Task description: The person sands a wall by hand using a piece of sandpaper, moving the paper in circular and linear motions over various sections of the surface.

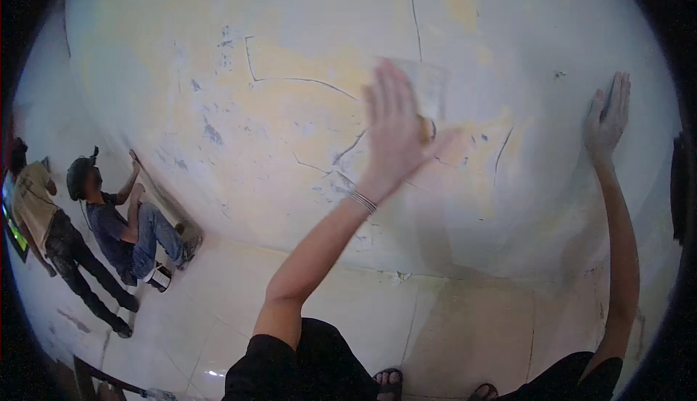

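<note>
Before me is a painted wall with dark cracks, yellowish patches and flaked spots. My left hand, with thin bangles on its wrist, is raised at the middle of the wall, blurred, its thumb spread to the right. Beside and partly behind its fingers shows a pale, flat rectangular thing, too blurred to name; a small yellowish part lies by the thumb. Whether the hand grips either is hidden. My right hand rests against the wall at the far right, fingers extended, nothing visible in it.
At left a person in a helmet sits low on a bucket, a hand raised at the wall. Another person stands farther left. Pale floor tiles meet the wall's foot. Dark furniture stands at the lower left.
</note>
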